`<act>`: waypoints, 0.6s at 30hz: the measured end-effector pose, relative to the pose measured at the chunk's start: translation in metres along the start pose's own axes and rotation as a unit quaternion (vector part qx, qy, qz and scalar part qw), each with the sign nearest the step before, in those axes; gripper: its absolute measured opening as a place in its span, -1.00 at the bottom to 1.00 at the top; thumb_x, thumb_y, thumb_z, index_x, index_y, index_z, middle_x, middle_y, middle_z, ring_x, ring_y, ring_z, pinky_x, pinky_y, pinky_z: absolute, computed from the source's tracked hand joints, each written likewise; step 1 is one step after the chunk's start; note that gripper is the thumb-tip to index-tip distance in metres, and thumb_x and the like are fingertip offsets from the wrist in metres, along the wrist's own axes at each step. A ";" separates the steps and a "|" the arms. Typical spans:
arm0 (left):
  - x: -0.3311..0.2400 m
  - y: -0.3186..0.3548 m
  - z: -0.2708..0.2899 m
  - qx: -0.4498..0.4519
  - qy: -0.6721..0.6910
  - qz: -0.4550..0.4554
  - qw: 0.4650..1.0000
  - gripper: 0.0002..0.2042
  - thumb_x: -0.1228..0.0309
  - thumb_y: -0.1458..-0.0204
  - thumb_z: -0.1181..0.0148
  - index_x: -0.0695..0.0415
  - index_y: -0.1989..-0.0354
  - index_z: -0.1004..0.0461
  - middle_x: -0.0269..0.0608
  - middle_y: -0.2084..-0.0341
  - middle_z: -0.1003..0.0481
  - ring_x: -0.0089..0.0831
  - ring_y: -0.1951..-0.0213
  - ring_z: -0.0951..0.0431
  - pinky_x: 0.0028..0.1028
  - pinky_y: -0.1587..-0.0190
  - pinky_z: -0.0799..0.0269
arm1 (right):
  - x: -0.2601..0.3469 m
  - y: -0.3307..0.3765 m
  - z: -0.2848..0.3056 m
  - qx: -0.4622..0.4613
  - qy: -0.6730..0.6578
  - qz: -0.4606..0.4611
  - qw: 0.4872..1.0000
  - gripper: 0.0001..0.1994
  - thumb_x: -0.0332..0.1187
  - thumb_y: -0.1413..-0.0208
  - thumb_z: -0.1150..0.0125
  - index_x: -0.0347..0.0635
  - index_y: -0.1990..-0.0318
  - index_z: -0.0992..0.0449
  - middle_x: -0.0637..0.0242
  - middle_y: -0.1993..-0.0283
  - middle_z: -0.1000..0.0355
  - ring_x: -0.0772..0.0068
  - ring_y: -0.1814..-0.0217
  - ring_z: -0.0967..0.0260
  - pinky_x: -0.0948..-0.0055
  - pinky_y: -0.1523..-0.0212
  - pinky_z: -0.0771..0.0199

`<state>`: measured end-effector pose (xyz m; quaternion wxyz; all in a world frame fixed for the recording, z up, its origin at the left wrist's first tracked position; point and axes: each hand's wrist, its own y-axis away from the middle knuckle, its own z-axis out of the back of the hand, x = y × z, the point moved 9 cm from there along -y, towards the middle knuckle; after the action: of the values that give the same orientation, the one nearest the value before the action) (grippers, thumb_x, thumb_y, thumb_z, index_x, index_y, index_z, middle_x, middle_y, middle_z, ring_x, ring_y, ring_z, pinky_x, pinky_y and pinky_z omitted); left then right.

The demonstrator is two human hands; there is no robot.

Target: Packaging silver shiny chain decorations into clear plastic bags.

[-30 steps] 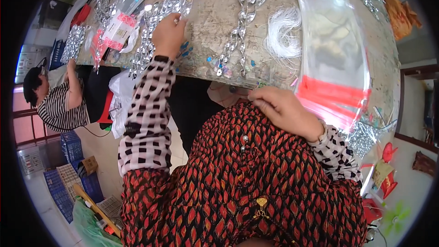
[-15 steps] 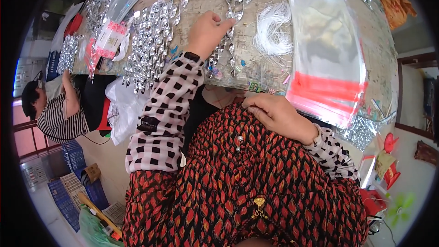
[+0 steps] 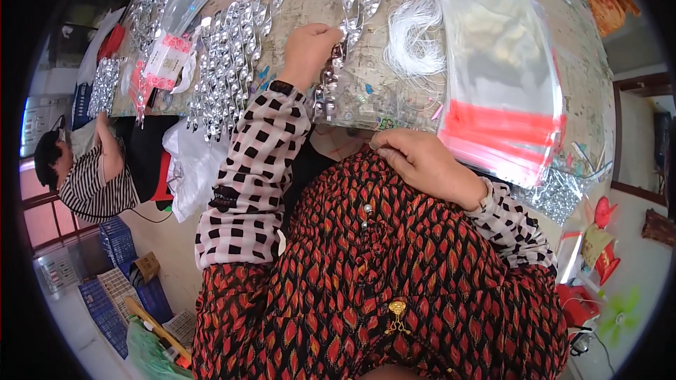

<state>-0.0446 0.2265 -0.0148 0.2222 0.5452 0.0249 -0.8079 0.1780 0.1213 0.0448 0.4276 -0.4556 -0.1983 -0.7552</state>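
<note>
My left hand [image 3: 310, 53] reaches over the table, its thumb and fingers closed at the side of a small group of shiny silver twisted strips [image 3: 360, 10]. It pinches one of these strips, and the lower ends run down past my fingers toward the table's near edge. My right hand [image 3: 431, 172] rests at the front of my patterned clothing, just below the table edge. Its fingers are curled and pressed together; what they hold, if anything, is hidden. Left of my left hand lies a row of similar silver twisted strips [image 3: 229, 63].
A bundle of white string [image 3: 415, 39] lies right of the strips, beside a stack of clear plastic bags [image 3: 493, 49] with red bands. Further left are a pink-and-white packet [image 3: 167, 63] and more silver pieces. Another person [image 3: 95, 169] in stripes works at the left.
My left hand has moved slightly left and down, drawing a silver strip against the others in the group. My right hand stays nearly where it was.
</note>
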 end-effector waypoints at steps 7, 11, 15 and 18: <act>-0.030 0.058 0.010 0.030 0.151 -0.066 0.986 -0.87 0.44 0.01 -0.11 0.25 0.46 -0.52 -0.43 0.62 -0.42 -0.65 0.56 -0.36 -0.61 0.49 -0.25 | -0.012 0.003 0.027 -0.073 -0.032 -0.037 0.996 -0.76 -0.41 -0.16 -0.06 -0.29 0.04 -0.36 0.17 0.28 -0.43 0.36 0.28 -0.44 0.44 0.28 -0.43; -0.014 0.116 -0.017 0.156 0.137 -0.084 0.975 -0.88 0.46 -0.08 -0.06 0.25 0.38 -0.49 -0.35 0.52 -0.49 -0.65 0.47 -0.43 -0.65 0.34 -0.33 | -0.054 0.009 0.064 -0.240 -0.292 -0.175 0.909 -0.69 -0.40 -0.16 -0.11 -0.27 -0.03 -0.28 0.27 0.32 -0.39 0.59 0.43 -0.39 0.62 0.45 -0.42; 0.016 0.153 -0.036 0.264 0.036 -0.046 0.963 -0.86 0.47 -0.06 -0.12 0.29 0.28 -0.45 -0.41 0.49 -0.46 -0.67 0.44 -0.41 -0.65 0.31 -0.34 | -0.064 -0.006 0.051 -0.151 -0.378 -0.171 0.897 -0.73 -0.40 -0.13 -0.17 -0.23 0.05 -0.30 0.32 0.35 -0.37 0.62 0.50 -0.37 0.66 0.52 -0.41; 0.019 0.164 -0.042 0.227 0.065 -0.062 0.970 -0.76 0.45 -0.03 -0.18 0.28 0.15 -0.42 -0.41 0.45 -0.45 -0.66 0.43 -0.38 -0.62 0.28 -0.35 | -0.055 -0.017 0.021 -0.113 -0.362 -0.175 0.909 -0.80 -0.42 -0.11 -0.19 -0.20 0.17 -0.31 0.34 0.40 -0.40 0.63 0.49 -0.38 0.68 0.51 -0.42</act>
<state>0.0494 0.0847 -0.0156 0.0404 0.6298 -0.1113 -0.7677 0.1870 0.1712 0.0098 0.1332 -0.7011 -0.3295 -0.6182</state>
